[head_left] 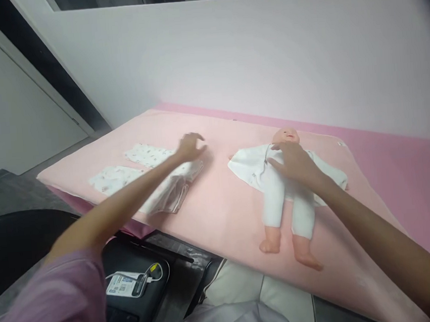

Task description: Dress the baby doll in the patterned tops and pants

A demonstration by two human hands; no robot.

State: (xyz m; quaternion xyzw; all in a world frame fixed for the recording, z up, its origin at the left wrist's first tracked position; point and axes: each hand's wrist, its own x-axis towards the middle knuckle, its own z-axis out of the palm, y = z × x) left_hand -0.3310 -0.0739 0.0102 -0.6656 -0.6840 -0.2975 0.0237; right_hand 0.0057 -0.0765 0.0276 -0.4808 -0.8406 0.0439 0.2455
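A baby doll (288, 135) lies on its back on the pink-covered table, its head toward the wall and bare feet toward me. It wears white trousers (274, 206) and a white top (251, 163) that spreads out at both sides. Over the doll's chest is my right hand (296, 160), thumb and fingers apart; whether it presses on the top I cannot tell. My left hand (191, 147) hovers with fingers apart and slightly curled, holding nothing. Below and left of it lie folded white baby clothes with small prints (149, 155), partly hidden by my forearm.
The pink sheet (218, 200) covers the table up to the white wall (236, 55). Below the near edge stands a black chair seat (152, 305) carrying a white device with a cable (126, 284). A black chair back (24, 245) is at the left.
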